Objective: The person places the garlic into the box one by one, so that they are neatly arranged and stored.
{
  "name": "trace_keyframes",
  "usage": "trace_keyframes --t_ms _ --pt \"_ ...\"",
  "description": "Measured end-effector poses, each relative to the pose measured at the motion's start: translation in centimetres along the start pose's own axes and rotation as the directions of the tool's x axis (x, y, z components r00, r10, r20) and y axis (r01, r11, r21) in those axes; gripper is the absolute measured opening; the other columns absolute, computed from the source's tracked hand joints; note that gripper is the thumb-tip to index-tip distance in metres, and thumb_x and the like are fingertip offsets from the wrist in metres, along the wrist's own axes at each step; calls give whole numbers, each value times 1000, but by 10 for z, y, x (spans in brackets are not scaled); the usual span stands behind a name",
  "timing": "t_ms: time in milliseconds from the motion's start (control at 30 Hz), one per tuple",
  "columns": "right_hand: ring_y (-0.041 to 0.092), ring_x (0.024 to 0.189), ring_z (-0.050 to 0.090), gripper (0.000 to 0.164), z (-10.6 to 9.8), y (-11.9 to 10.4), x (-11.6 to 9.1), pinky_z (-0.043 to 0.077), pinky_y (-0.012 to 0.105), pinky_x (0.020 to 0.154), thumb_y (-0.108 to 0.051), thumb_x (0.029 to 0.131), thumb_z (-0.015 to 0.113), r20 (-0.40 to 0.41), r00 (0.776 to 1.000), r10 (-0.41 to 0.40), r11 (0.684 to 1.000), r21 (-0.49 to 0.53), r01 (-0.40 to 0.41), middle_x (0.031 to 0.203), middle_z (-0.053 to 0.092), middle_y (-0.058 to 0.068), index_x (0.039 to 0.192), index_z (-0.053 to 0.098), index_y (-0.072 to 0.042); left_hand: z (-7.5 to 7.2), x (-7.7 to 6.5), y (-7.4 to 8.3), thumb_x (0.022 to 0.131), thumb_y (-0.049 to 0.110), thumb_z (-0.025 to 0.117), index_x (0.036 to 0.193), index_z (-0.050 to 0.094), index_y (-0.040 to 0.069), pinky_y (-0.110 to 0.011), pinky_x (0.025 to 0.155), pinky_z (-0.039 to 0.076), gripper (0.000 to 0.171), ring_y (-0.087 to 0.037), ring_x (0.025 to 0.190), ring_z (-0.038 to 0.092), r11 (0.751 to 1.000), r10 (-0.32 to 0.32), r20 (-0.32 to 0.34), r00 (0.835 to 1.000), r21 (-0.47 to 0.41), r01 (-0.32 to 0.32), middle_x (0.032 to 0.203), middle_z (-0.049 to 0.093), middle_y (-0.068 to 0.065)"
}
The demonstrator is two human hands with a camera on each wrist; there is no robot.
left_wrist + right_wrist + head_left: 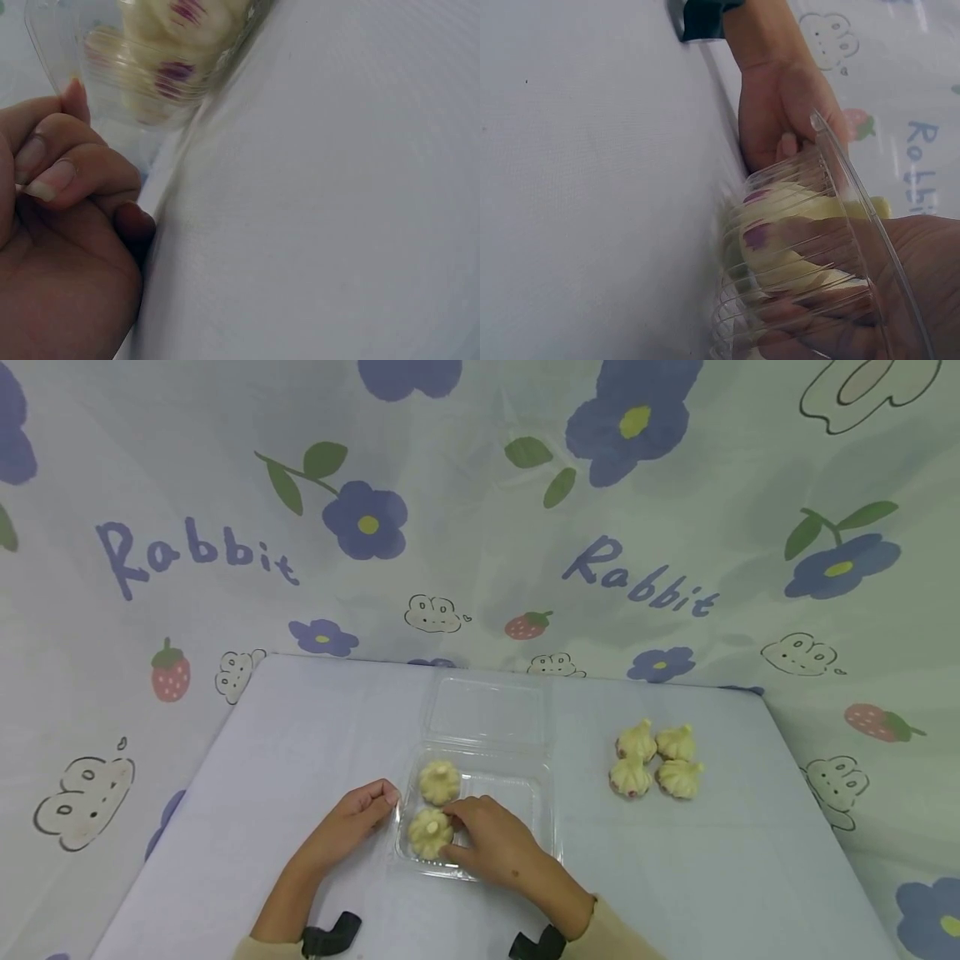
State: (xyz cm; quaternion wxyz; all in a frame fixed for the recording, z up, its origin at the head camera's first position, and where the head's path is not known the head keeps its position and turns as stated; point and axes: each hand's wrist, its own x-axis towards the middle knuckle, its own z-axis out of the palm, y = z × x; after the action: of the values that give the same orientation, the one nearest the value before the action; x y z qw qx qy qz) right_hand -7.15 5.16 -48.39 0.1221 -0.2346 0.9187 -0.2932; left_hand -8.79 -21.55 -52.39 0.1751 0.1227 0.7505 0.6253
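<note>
A clear plastic clamshell box (510,789) lies with its lid folded back, away from the person. Along its left side sit two garlic bulbs, a rear one (439,782) and a front one (431,833), stems up. Thumb and fingers of my right hand (495,843) grip the front bulb from its right side, inside the box. My left hand (352,822) holds the box's left rim at the fingertips, its other fingers curled under. Through the clear wall, the left wrist view shows purple-streaked garlic (176,75). Part of the box's front right corner is hidden behind the right hand.
Several more garlic bulbs (656,760) stand grouped on the white table (712,860), right of the box. The open lid (487,710) lies toward the table's back edge. A printed curtain (480,527) hangs behind. Black straps (332,935) circle both wrists.
</note>
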Motion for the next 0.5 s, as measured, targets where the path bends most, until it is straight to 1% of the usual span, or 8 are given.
trace_keyframes --t_ms 133,300,367,500 --pt "3 94 58 45 0 1 0 52 26 83 -31 85 88 -1 1000 4 1000 13 -4 102 68 -15 123 73 -14 0 0 1 113 22 50 101 59 -4 -28 53 34 31 -8 60 34 1000 6 2 1000 -1 -6 67 36 4" --pt "3 93 59 46 0 1 -1 52 26 84 -31 84 88 -4 1000 7 1000 21 -6 101 68 -12 123 72 -11 0 0 2 113 23 50 101 59 -4 -28 53 33 31 -8 60 34 1000 -5 1 1000 -2 5 67 36 3" --pt "3 93 59 47 0 1 -1 52 28 89 -32 84 88 -5 1000 7 1000 21 -6 100 68 -11 123 72 -10 0 0 2 113 23 50 101 60 -4 -28 53 33 31 -8 60 34 1000 -12 -1 1000 -1 12 67 36 3" --pt "3 92 59 49 0 2 -1 52 28 89 -32 84 89 -8 1000 3 1000 20 -3 99 68 -10 123 72 -8 1 0 4 113 24 50 102 60 -4 -28 53 33 32 -8 60 34 1000 -22 -5 1000 0 22 67 36 2"
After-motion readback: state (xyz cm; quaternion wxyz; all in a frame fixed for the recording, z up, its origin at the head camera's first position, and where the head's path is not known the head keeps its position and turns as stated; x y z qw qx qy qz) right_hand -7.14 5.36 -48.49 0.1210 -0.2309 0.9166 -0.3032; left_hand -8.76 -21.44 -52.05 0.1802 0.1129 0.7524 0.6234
